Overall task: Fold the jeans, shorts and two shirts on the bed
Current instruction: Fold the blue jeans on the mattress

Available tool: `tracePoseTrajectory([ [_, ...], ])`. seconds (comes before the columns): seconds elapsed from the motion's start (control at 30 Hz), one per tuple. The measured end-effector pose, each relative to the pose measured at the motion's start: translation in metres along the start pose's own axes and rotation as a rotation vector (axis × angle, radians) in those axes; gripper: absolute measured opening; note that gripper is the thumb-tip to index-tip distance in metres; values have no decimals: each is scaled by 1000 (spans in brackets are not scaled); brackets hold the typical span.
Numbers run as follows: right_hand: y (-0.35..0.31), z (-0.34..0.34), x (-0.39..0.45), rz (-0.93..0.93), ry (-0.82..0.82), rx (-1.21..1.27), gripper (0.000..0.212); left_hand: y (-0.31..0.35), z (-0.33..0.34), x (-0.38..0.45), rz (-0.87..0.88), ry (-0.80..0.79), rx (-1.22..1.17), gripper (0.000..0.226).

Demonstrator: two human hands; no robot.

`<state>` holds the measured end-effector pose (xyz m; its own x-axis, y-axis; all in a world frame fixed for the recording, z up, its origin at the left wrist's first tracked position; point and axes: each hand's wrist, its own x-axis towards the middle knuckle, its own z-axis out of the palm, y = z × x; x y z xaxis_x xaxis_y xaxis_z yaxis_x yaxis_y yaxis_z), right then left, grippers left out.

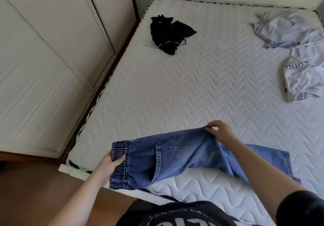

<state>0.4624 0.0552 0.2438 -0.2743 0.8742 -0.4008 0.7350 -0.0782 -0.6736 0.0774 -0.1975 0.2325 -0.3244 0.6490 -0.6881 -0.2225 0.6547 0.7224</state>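
Gripped jeans [177,159]: left hand [110,166] clamped on waistband, right hand [219,131] pinching seat. Could slip off bed [192,85] if dragged.

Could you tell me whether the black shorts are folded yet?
Not folded: the shorts lie crumpled in a heap on the mattress, drawstring trailing loose.
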Motion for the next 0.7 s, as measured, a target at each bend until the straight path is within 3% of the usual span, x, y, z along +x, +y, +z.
tracePoseTrajectory([
  [0.1,-19,35,17,19,-69,-63,5,-7,-30,17,-19,-3,31,46],
  [0.27,-49,104,58,98,-66,-175,10,-29,-83,63,1,96,234,30],
  [0.43,-63,165,103,131,-66,-305,13,-44,-117,109,27,108,515,38],
  [0.53,-66,193,130,158,-86,-468,19,-51,-132,136,12,78,554,46],
  [0.7,-56,226,181,203,-90,-518,31,-59,-145,190,-21,39,615,51],
])
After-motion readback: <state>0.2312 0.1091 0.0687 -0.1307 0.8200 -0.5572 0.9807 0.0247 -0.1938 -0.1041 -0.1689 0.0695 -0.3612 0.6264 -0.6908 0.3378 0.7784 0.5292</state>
